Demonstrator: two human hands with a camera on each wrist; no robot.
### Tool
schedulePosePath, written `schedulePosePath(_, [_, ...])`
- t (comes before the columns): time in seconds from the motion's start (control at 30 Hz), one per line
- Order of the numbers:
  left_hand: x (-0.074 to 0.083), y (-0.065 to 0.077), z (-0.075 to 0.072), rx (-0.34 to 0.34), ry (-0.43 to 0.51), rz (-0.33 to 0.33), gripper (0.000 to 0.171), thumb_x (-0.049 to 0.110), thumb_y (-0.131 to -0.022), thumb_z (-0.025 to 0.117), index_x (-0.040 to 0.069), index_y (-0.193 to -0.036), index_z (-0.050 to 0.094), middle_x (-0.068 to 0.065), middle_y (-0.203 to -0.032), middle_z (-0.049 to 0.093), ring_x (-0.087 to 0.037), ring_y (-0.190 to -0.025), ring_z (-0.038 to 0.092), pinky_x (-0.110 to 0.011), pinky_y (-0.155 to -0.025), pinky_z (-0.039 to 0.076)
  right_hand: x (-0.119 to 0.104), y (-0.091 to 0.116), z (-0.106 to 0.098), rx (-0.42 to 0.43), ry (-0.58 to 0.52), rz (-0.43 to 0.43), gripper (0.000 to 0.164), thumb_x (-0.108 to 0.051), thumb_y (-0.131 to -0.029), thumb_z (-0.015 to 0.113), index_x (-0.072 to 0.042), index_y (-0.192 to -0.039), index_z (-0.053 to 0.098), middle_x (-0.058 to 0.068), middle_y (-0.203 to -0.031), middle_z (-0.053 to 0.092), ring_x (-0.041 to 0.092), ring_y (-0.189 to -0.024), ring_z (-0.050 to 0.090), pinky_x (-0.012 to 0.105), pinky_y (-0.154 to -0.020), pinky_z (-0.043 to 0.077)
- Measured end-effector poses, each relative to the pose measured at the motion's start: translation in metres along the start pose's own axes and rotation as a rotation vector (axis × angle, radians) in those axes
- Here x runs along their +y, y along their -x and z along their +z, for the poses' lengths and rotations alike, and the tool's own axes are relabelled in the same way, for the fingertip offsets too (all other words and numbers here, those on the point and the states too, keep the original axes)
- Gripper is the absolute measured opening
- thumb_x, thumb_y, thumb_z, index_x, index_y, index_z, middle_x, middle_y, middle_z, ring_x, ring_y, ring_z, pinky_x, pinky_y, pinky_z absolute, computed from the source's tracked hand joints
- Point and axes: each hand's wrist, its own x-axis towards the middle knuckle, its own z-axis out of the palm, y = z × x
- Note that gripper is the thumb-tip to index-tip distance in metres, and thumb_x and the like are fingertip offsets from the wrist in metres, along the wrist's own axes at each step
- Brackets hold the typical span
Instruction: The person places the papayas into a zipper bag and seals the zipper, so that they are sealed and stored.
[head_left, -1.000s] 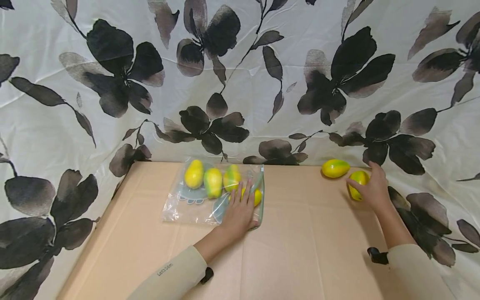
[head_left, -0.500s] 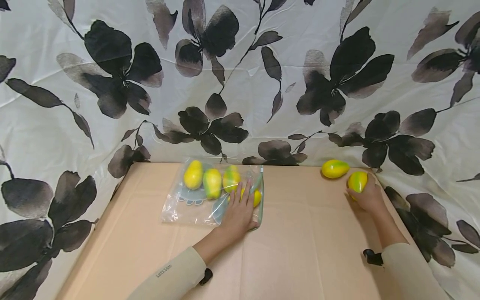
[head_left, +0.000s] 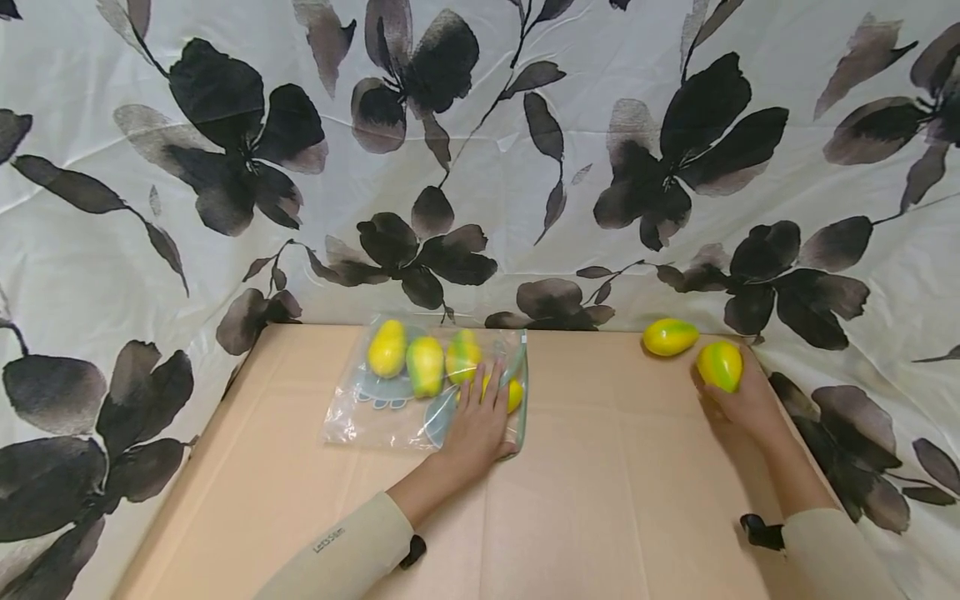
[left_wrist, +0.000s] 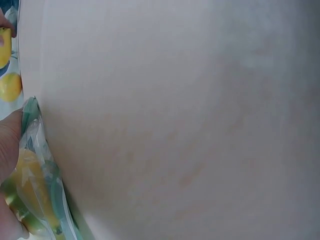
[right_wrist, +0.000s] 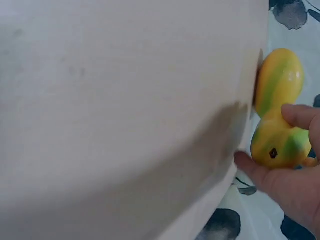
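On the left, a clear zip bag [head_left: 405, 425] with a blue-grey print lies flat with several yellow-green mangoes [head_left: 426, 367] in it. My left hand [head_left: 476, 421] rests on the bag's right part, fingers extended over one mango. In the left wrist view the thumb [left_wrist: 9, 145] lies by the bag's green zip edge [left_wrist: 30, 112]. At the far right, my right hand [head_left: 750, 404] grips a glossy mango [head_left: 720, 367], its stem end showing as a dark spot in the right wrist view. Another mango [head_left: 671, 337] lies just behind and left of it.
A tan board-like tabletop [head_left: 577, 500] carries everything, its right edge running close beside my right hand. Behind it and at both sides hangs a white cloth [head_left: 540, 208] with dark flowers. Black straps sit at both wrists.
My right hand has closed round the right mango and tipped it, its green stripe now turned forward. The left hand and bag stay in place.
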Motion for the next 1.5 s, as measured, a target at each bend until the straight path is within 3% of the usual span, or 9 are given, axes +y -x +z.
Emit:
schedulePosePath(0.2, [-0.001, -0.001, -0.001, -0.012, 0.0, -0.009, 0.115, 0.061, -0.076, 0.082, 0.001, -0.159, 0.031, -0.021, -0.173, -0.001, -0.046, -0.159, 0.008, -0.06, -0.125, 0.024, -0.017, 0.011, -0.011, -0.07, -0.009, 0.021, 0.096, -0.013, -0.094, 0.072, 0.013, -0.158, 0.004, 0.047, -0.144, 0.027, 0.059, -0.119, 0.039, 0.071, -0.099, 0.032])
schedulePosePath(0.4, [-0.002, -0.002, -0.001, -0.007, -0.004, -0.006, 0.114, 0.06, -0.076, 0.083, 0.001, -0.158, 0.031, -0.022, -0.173, 0.001, -0.046, -0.159, 0.009, -0.06, -0.125, 0.025, -0.035, 0.018, -0.014, -0.05, 0.006, -0.144, 0.089, -0.007, -0.089, 0.079, 0.009, -0.155, 0.022, 0.037, -0.145, 0.037, 0.05, -0.12, 0.042, 0.059, -0.101, 0.032])
schedulePosePath(0.53, [-0.001, -0.003, -0.003, -0.005, -0.01, -0.005, 0.113, 0.06, -0.077, 0.083, 0.0, -0.158, 0.032, -0.022, -0.173, 0.002, -0.046, -0.158, 0.011, -0.06, -0.125, 0.026, -0.05, 0.02, -0.009, -0.076, -0.015, -0.199, 0.088, -0.001, -0.086, 0.079, 0.01, -0.155, 0.024, 0.039, -0.145, 0.037, 0.052, -0.122, 0.04, 0.066, -0.102, 0.03])
schedulePosePath(0.63, [0.0, -0.003, -0.004, -0.012, -0.008, -0.009, 0.114, 0.06, -0.077, 0.083, 0.0, -0.159, 0.031, -0.022, -0.173, 0.001, -0.046, -0.159, 0.01, -0.059, -0.125, 0.025, -0.06, 0.019, -0.003, -0.115, -0.028, -0.232, 0.088, 0.004, -0.084, 0.079, 0.013, -0.154, 0.025, 0.041, -0.142, 0.036, 0.054, -0.122, 0.038, 0.071, -0.099, 0.03])
schedulePosePath(0.8, [0.0, -0.004, -0.003, -0.02, -0.008, -0.01, 0.115, 0.06, -0.077, 0.082, 0.0, -0.16, 0.03, -0.022, -0.173, 0.0, -0.046, -0.159, 0.01, -0.06, -0.125, 0.024, -0.076, 0.017, 0.008, -0.164, 0.019, -0.304, 0.088, 0.004, -0.083, 0.081, 0.009, -0.154, 0.029, 0.037, -0.137, 0.04, 0.052, -0.121, 0.039, 0.069, -0.097, 0.034])
schedulePosePath(0.93, [0.001, -0.006, -0.004, -0.034, -0.003, -0.016, 0.117, 0.061, -0.078, 0.081, 0.001, -0.161, 0.026, -0.021, -0.173, -0.002, -0.045, -0.159, 0.007, -0.059, -0.126, 0.022, -0.09, 0.014, 0.019, -0.23, 0.012, -0.349, 0.088, 0.002, -0.083, 0.082, 0.004, -0.156, 0.032, 0.033, -0.148, 0.04, 0.05, -0.133, 0.04, 0.069, -0.107, 0.034])
schedulePosePath(1.03, [0.002, -0.007, -0.004, -0.035, -0.001, -0.021, 0.118, 0.062, -0.077, 0.082, 0.002, -0.162, 0.025, -0.021, -0.174, -0.001, -0.045, -0.159, 0.008, -0.058, -0.126, 0.023, -0.099, 0.009, 0.027, -0.298, -0.001, -0.345, 0.085, 0.001, -0.084, 0.081, 0.003, -0.154, 0.033, 0.029, -0.154, 0.039, 0.049, -0.14, 0.04, 0.07, -0.112, 0.032])
schedulePosePath(1.17, [0.002, -0.007, -0.003, -0.031, -0.002, -0.016, 0.118, 0.062, -0.077, 0.082, 0.002, -0.162, 0.026, -0.021, -0.174, -0.001, -0.045, -0.159, 0.009, -0.058, -0.126, 0.023, -0.11, 0.002, 0.041, -0.364, -0.018, -0.333, 0.079, 0.0, -0.085, 0.081, 0.003, -0.149, 0.035, 0.028, -0.149, 0.046, 0.047, -0.137, 0.045, 0.068, -0.114, 0.034])
schedulePosePath(1.5, [0.0, -0.005, -0.004, -0.028, 0.024, -0.013, 0.118, 0.058, -0.077, 0.084, -0.001, -0.162, 0.025, -0.021, -0.173, -0.002, -0.046, -0.159, 0.007, -0.06, -0.126, 0.021, -0.133, -0.013, 0.08, -0.471, -0.051, -0.349, 0.074, -0.004, -0.087, 0.08, 0.001, -0.15, 0.04, 0.023, -0.149, 0.051, 0.042, -0.137, 0.049, 0.063, -0.116, 0.037])
